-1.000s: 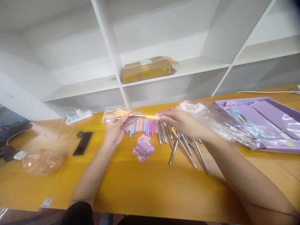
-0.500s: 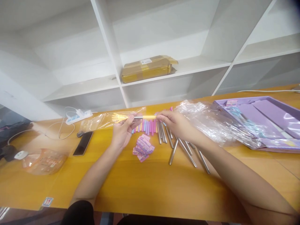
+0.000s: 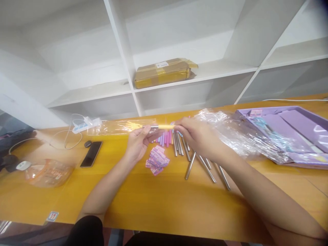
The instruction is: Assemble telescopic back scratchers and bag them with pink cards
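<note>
Between my two hands lies a yellow back scratcher (image 3: 166,126) with a hand-shaped head pointing left and a metal middle section. My left hand (image 3: 138,139) is closed around it near the metal part, just behind the yellow head. At its right end, the fingers of my right hand (image 3: 191,131) grip the yellow handle. Beneath lie several pink, purple and blue tubes (image 3: 167,139), partly hidden by my hands. Loose metal tubes (image 3: 190,167) are spread under my right forearm. A pile of small pink printed cards (image 3: 157,160) sits between my forearms.
To the right are crumpled clear plastic bags (image 3: 222,133) and a purple box (image 3: 289,118). On the left are a phone (image 3: 91,154), a plastic bottle (image 3: 48,173), a power strip (image 3: 83,127) and a clear bag (image 3: 107,127). A taped carton (image 3: 164,73) rests on the shelf behind.
Both hands and the back scratcher have shifted slightly right. The right hand now covers more of the handle end. The table items stay where they were.
</note>
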Demonstrator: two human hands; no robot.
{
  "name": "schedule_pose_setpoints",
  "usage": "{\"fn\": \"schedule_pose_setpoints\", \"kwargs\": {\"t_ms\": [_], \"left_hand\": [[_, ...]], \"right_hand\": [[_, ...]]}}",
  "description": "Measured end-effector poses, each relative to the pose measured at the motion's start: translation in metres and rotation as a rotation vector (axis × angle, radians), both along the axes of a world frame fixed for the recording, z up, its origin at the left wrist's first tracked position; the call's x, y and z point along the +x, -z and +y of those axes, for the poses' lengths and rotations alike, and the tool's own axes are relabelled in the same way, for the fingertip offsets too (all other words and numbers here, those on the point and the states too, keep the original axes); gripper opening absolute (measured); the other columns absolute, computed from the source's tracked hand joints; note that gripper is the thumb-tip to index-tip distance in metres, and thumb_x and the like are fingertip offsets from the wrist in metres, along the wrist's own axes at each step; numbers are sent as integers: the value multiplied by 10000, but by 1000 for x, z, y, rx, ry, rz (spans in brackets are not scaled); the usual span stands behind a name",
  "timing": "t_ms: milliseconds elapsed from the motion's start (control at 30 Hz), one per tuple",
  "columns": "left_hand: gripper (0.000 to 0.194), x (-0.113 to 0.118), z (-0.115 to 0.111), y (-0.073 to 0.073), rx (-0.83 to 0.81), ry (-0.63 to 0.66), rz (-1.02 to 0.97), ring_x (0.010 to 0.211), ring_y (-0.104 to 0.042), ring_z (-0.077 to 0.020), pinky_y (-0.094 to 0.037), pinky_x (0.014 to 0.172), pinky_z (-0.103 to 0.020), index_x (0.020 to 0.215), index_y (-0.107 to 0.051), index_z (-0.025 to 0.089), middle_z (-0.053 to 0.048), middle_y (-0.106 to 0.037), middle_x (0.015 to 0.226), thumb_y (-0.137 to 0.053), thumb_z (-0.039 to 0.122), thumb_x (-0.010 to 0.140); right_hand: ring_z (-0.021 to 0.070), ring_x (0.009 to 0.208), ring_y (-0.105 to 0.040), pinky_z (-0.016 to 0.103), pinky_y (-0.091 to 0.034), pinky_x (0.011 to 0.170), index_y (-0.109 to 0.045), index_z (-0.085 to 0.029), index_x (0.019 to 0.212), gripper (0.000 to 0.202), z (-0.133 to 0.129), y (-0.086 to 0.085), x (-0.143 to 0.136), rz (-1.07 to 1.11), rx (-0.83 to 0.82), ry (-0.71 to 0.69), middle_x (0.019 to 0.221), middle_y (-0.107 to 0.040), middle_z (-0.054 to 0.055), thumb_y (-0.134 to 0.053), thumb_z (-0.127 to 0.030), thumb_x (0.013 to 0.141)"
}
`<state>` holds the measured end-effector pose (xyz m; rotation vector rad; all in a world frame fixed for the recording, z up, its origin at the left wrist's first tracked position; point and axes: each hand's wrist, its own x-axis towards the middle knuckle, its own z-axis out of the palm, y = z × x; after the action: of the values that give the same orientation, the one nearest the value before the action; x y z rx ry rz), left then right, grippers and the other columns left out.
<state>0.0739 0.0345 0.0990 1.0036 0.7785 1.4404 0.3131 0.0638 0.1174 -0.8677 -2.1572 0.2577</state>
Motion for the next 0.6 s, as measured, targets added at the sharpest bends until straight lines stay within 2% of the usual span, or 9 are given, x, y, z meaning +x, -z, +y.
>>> {"fn": "schedule_pose_setpoints", "kwargs": {"t_ms": [100, 200, 267, 333, 400, 467, 533, 600], "left_hand": [[401, 6, -3, 3, -13, 52, 30, 1022, -832, -312, -638, 1034, -441, 958, -850, 98, -177, -852, 1031, -897, 483, 857], [442, 14, -6, 5, -37, 92, 54, 993, -833, -319, -650, 999, -457, 940, -852, 86, -193, -848, 1034, -894, 517, 848], [469, 16, -5, 6, -45, 86, 58, 952, -835, -316, -659, 970, -465, 940, -850, 85, -193, -847, 1026, -903, 538, 828], [470, 13, -2, 6, -39, 45, 47, 954, -835, -319, -662, 965, -466, 944, -843, 83, -187, -848, 1012, -925, 524, 805], [429, 8, 2, 4, -16, -21, 14, 996, -833, -323, -657, 987, -454, 912, -828, 89, -170, -849, 988, -950, 480, 784], [392, 2, 5, 1, 1, -69, -5, 1036, -829, -321, -649, 1013, -432, 885, -811, 94, -156, -849, 976, -959, 442, 780], [391, -3, 7, -1, -3, -84, 3, 1052, -827, -317, -646, 1020, -412, 885, -806, 90, -160, -848, 989, -954, 438, 786], [407, -5, 7, -2, -7, -81, 14, 1047, -828, -315, -649, 1008, -405, 918, -813, 90, -157, -848, 998, -949, 450, 789]], "right_hand": [[202, 775, -642, 317, -429, 703, -610, -222, 980, 336, -5, 5, -8, -4, -79, -6, 859, -706, 51, -417, -441, 1146], [204, 714, -631, 311, -421, 652, -569, -211, 1202, 278, -8, 11, -15, 7, -163, 16, 850, -695, 42, -436, -444, 1131], [195, 689, -624, 309, -427, 636, -503, -193, 1354, 349, -7, 14, -16, 29, -207, -3, 875, -687, 37, -473, -447, 1116], [187, 697, -626, 309, -451, 643, -470, -191, 1405, 412, -3, 14, -14, 94, -240, -35, 897, -684, 35, -522, -460, 1098], [183, 730, -636, 312, -484, 669, -533, -208, 1313, 364, 4, 12, -9, 182, -278, -68, 891, -689, 33, -562, -487, 1081], [181, 774, -659, 322, -519, 718, -611, -221, 1144, 315, 11, 9, -4, 268, -318, -101, 889, -708, 38, -590, -525, 1064], [185, 822, -688, 339, -549, 778, -658, -223, 1026, 334, 16, 6, -2, 339, -363, -137, 902, -734, 46, -629, -555, 1037], [187, 823, -707, 352, -567, 802, -688, -223, 990, 343, 18, 5, -2, 404, -425, -160, 887, -751, 43, -684, -566, 1001]]}}
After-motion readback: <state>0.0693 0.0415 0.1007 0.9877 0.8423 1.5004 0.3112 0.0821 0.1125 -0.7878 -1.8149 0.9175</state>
